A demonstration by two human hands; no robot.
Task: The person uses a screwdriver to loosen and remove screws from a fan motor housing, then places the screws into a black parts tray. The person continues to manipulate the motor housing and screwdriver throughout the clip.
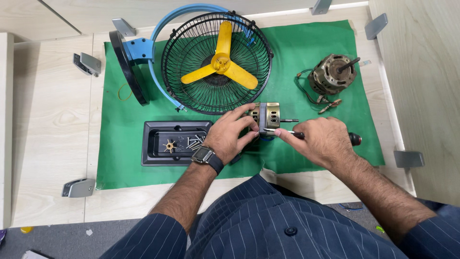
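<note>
- Nearest the lens, two pinstriped sleeves reach up from 6 o'clock toward the green mat (326, 52).
- Left hand (229, 134) — watch on its wrist — is closed around the small fan motor (266, 115), fingers curled over its near and left faces; the motor sits just past the middle of the mat, its shaft pointing to 3 o'clock.
- Right hand (322, 140) grips a screwdriver (293, 134), whose black handle end pokes out at 3 o'clock while the tip meets the motor's near side.
- At 9 o'clock of the left hand, almost touching it, lies a black tray (152, 144) with loose screws and a small orange part.
- At 12 o'clock the black wire guard (191, 57) holding the yellow blade (223, 64) comes right up to the motor — little room there.
- Toward 2 o'clock a second motor (332, 73) with trailing wires stands well apart; open mat lies between it and the right hand.
- Mat's near edge runs just below both wrists, bare wooden table (48, 124) beyond.
</note>
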